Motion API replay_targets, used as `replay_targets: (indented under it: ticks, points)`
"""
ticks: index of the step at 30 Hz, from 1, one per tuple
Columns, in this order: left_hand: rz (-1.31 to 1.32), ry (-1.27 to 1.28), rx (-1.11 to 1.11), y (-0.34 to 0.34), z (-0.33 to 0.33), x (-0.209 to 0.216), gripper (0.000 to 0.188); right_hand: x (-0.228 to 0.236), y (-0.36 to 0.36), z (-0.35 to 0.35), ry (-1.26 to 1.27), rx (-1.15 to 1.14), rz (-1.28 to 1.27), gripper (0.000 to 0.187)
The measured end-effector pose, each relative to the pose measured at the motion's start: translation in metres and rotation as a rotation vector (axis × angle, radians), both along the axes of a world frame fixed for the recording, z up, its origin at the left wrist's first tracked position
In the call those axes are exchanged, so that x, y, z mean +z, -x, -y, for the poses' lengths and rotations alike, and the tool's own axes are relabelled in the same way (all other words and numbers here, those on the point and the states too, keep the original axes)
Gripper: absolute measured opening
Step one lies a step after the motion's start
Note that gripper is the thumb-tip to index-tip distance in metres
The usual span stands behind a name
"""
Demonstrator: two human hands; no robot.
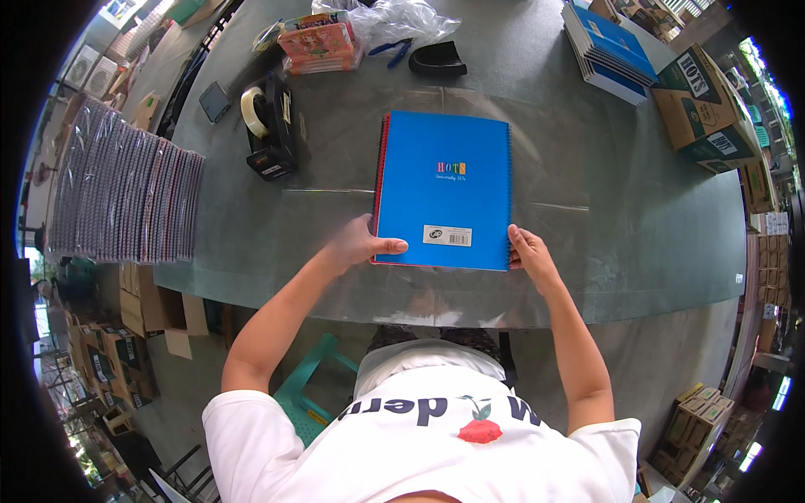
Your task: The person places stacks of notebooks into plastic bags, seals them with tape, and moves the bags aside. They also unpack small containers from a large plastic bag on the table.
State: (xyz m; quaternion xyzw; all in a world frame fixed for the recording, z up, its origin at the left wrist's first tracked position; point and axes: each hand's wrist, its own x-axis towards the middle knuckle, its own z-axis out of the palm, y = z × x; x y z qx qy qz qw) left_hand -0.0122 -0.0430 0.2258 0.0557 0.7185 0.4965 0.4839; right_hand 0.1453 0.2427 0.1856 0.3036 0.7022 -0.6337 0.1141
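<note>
A blue spiral notebook (444, 193) lies on top of at least one more notebook, whose red edge and coil (382, 159) show along the left side. My left hand (356, 245) grips the pile at its lower left corner, thumb flat on the blue cover. At the lower right corner, the fingers of my right hand (528, 251) close on the coiled edge. A white label (448, 235) sits low on the cover. Clear plastic film (335, 191) is spread on the table under and around the notebooks.
A tape dispenser (270, 130) stands left of the notebooks, near a tall wrapped notebook stack (122, 184). Blue pliers (391, 52), a black curved piece (438, 59) and packaged orange goods (317, 42) lie at the back. Blue notebooks (610, 50) and a carton (704, 107) are back right.
</note>
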Motion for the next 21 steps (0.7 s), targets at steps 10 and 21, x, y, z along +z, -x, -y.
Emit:
replay_targets:
  ticks: [10,21]
  points:
    - [-0.698,0.158,0.354,-0.009,0.019,0.026,0.036,-0.039,-0.126,-0.038,-1.761,-0.162,-0.033,0.041]
    - [-1.008,-0.478,-0.308,-0.189,-0.202,-0.026,0.027,0.058,-0.123,-0.041,0.106,-0.587,-0.166,0.035]
